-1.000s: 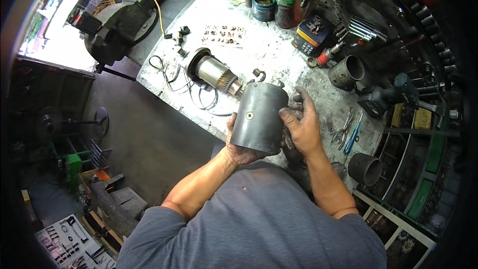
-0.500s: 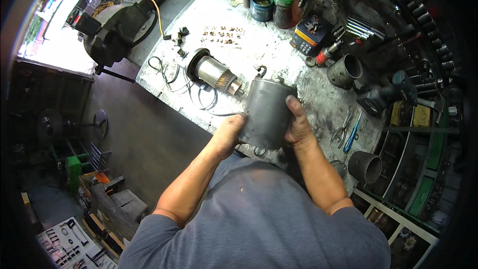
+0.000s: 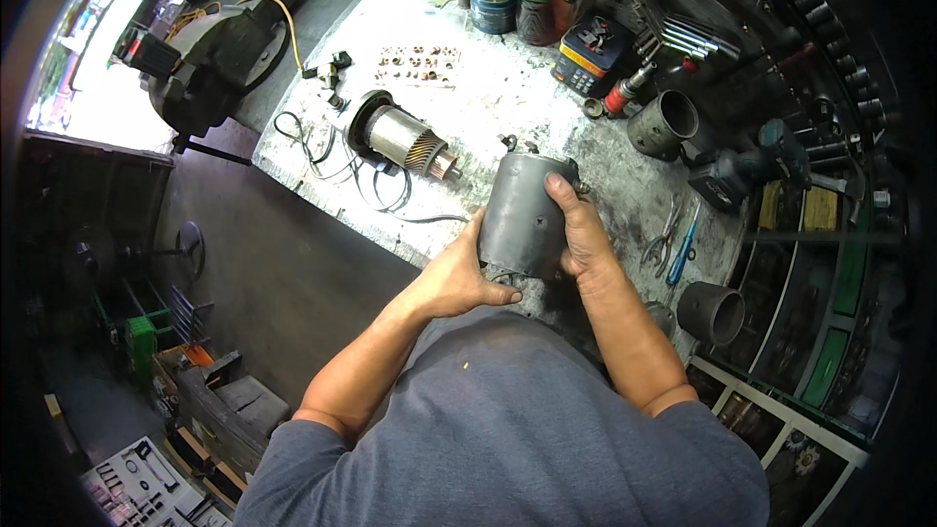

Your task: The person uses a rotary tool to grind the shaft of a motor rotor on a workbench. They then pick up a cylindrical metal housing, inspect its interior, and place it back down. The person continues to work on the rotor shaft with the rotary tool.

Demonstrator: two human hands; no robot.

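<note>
Between my two hands is a dark grey cylindrical motor housing (image 3: 522, 220), held over the bench's near edge. My left hand (image 3: 459, 275) supports its left side and lower end, with the thumb stretched out below the bottom rim. Around the right side curls my right hand (image 3: 583, 234), its thumb pressed on the front wall near the top; its other fingers are hidden behind. A small screw head shows on the wall. Left of the housing, a motor armature (image 3: 402, 140) with a copper end lies on the bench, its far end in a dark round end piece.
A cable (image 3: 390, 205) loops beside the armature. Small parts (image 3: 418, 65) lie in rows behind it. To the right are pliers (image 3: 661, 242), a blue screwdriver (image 3: 683, 252), a cordless impact driver (image 3: 747, 171) and two metal cylinders (image 3: 664, 125). A vise (image 3: 220, 59) stands far left.
The housing has turned in my hands, bringing a screw head into view on its front. My left hand has shifted lower, its thumb now stretched under the bottom rim. The view has shifted slightly.
</note>
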